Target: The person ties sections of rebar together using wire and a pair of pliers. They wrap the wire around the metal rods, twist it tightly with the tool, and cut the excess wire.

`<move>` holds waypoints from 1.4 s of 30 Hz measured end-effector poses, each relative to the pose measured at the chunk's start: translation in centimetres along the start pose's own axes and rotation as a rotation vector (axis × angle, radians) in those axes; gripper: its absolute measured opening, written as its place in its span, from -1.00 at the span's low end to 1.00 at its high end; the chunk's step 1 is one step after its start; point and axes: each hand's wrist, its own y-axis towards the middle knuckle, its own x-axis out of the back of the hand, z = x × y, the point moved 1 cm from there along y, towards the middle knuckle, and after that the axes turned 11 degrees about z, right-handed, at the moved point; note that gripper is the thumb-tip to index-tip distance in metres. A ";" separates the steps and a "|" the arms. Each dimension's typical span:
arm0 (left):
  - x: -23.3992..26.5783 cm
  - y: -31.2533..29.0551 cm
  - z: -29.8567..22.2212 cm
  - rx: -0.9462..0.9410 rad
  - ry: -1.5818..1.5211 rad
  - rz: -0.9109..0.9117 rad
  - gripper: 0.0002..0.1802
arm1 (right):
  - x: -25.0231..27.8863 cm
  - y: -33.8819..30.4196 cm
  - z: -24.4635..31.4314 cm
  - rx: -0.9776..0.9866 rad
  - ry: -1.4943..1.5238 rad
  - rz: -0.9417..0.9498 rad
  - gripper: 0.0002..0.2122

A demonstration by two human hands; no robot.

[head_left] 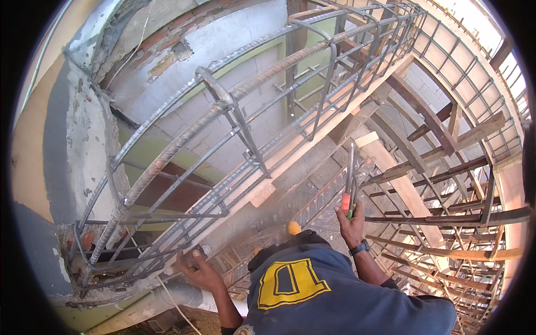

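My left hand is at the lower left, by the end of the board under a long steel rebar cage. Its thumb and forefinger are apart, and I see nothing held in it. Whether the fingertips touch the board or bars, I cannot tell. My right hand, with a dark watch at the wrist, is closed round a long metal hand tool with red and green on its grip. The tool points up and away, clear of the cage; its exact kind is unclear. Square stirrups ring the cage's long bars.
A timber formwork board runs beneath the cage. At right stand several wooden props and braces, with a rebar mesh over panels beyond. A broken plastered wall borders the left. A pale pipe and thin cord lie below my left hand.
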 end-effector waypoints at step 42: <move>-1.1 4.0 1.6 0.245 0.017 -0.029 -0.62 | -21.3 15.7 -12.1 -0.798 0.164 0.056 -0.27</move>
